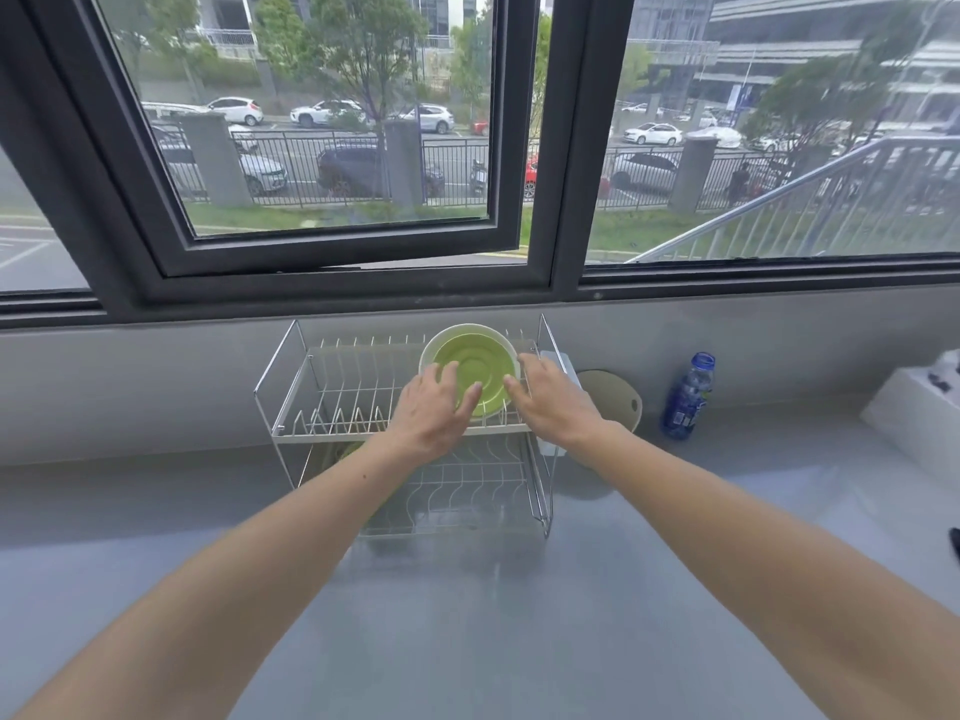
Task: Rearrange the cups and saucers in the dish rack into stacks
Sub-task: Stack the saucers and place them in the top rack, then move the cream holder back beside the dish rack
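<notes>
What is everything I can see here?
dish rack: one, silver wire, on the counter
green saucer: one, green, upright in the rack's top tier
white saucer: one, white, directly behind the green saucer
holder: one, white, on the rack's right side
cutting board: one, beige, right of the rack
bottle: one, blue, further right
box: one, white, far right
counter: one, grey, below the window
window: one, dark frame, behind the counter
left hand: one, touching the green saucer
right hand: one, at the saucers' right rim
</notes>
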